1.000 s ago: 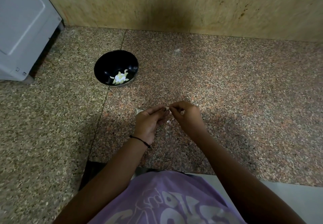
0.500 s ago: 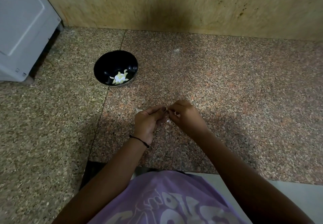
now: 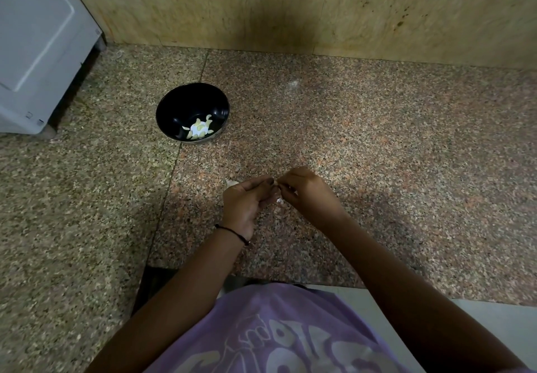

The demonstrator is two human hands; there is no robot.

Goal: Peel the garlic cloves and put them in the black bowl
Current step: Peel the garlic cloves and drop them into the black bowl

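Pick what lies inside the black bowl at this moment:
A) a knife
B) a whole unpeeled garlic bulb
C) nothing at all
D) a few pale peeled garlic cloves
D: several pale peeled cloves lie at the bottom of the black bowl, and nothing else shows inside it.

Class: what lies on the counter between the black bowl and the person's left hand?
In the head view, bare speckled counter, save one small whitish scrap right beside the left hand, on the black bowl side.
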